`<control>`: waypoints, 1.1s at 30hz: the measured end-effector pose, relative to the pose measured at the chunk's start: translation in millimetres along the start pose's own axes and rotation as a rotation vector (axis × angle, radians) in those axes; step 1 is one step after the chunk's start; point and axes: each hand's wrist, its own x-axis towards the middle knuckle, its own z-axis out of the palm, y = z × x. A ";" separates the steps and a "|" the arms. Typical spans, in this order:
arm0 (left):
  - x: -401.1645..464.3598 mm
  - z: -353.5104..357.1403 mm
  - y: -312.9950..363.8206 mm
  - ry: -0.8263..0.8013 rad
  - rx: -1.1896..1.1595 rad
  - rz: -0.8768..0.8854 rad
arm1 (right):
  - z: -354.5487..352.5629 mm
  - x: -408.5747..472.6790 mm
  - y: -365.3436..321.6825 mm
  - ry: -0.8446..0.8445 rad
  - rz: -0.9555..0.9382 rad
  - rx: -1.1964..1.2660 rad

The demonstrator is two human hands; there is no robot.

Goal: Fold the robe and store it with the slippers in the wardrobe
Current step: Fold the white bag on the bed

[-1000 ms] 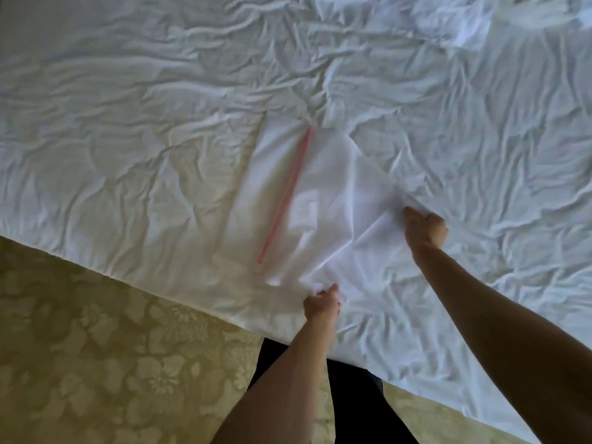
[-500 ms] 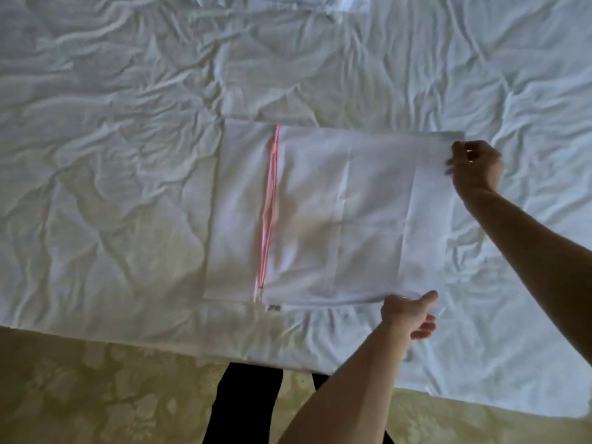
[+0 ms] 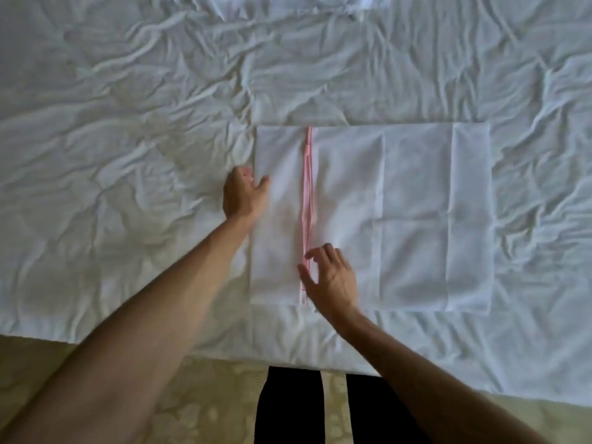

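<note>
Lying flat — white pink-zippered bag [image 3: 413, 216]

White bag [image 3: 413, 216] with a pink zipper [image 3: 307, 203] by the right hand [image 3: 333, 277]; white sheet [image 3: 128, 155]; beige floral carpet [image 3: 205, 408].

One white zippered bag [image 3: 416, 216] is lying on one rumpled bed sheet [image 3: 128, 123]. Two hands are showing: left hand [image 3: 245, 197], right hand [image 3: 333, 278]. One pink zipper [image 3: 307, 200] is running down it.

A flat white bag [image 3: 413, 216] with a pink zipper [image 3: 307, 200] lies on the rumpled bed [image 3: 128, 123], left hand [image 3: 245, 195] at its left edge, right hand [image 3: 331, 277] over the zipper.
</note>
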 end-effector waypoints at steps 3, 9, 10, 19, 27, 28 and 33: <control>37.1 1.1 -3.1 -0.086 0.020 0.060 | 53.0 -18.4 -37.0 -0.197 0.026 -0.205; 80.4 15.7 -4.7 -0.116 0.044 0.143 | 95.4 -20.6 -58.1 -0.131 0.176 -0.335; 85.2 14.8 -4.4 -0.135 0.049 0.147 | 97.9 -20.1 -60.5 -0.106 0.177 -0.330; 93.8 -5.6 6.4 -0.197 -0.015 0.172 | 88.5 -13.3 -83.1 -0.137 0.333 -0.297; 88.6 -4.8 23.0 -0.144 0.169 0.269 | 71.5 12.4 -72.1 -0.281 0.242 -0.337; 87.1 -7.0 25.2 -0.131 0.163 0.272 | 61.3 16.7 -68.3 -0.311 0.245 -0.291; 57.2 -14.0 66.4 -0.075 0.039 0.301 | -15.5 20.1 -12.2 -0.369 0.365 0.178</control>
